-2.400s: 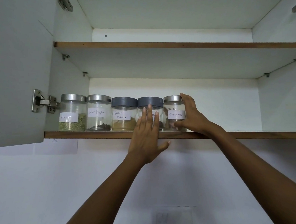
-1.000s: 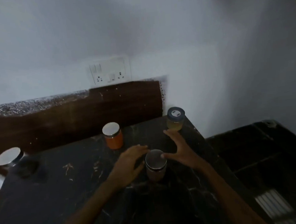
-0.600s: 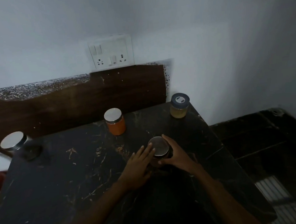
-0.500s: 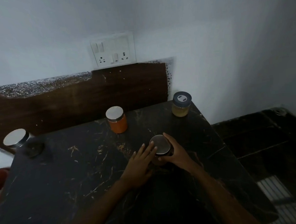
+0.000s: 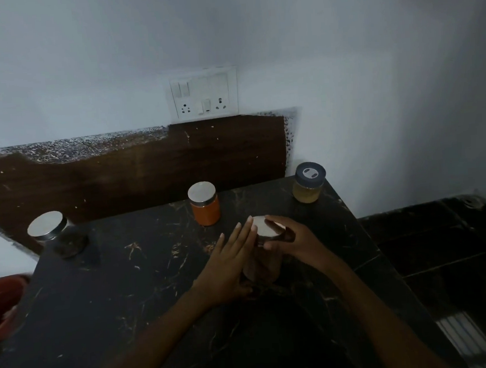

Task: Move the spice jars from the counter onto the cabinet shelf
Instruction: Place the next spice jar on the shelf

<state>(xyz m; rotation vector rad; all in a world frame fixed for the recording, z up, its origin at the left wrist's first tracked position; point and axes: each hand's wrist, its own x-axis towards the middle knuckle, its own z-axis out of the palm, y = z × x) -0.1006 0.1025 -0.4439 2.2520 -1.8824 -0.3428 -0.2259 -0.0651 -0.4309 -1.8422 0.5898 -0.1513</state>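
A silver-lidded jar (image 5: 264,241) with brownish contents stands near the middle of the dark marble counter (image 5: 128,292). My right hand (image 5: 294,239) wraps its right side just under the lid. My left hand (image 5: 231,266) lies flat against its left side, fingers straight. Behind it stand an orange jar (image 5: 205,208) with a silver lid and, at the back right corner, a yellow-filled jar (image 5: 308,183) with a grey-blue lid. A dark jar (image 5: 58,235) with a silver lid stands at the far left. The cabinet shelf is out of view.
A white switch and socket plate (image 5: 204,96) hangs on the wall above a dark brown backsplash (image 5: 148,167). A red bucket (image 5: 1,304) sits beyond the counter's left edge. To the right the counter ends, with dark floor tiles (image 5: 441,244) below.
My view swung down from the cabinet shelf to the counter. Both hands left the shelved jars and closed in on the silver-lidded jar, which now looks slightly raised.
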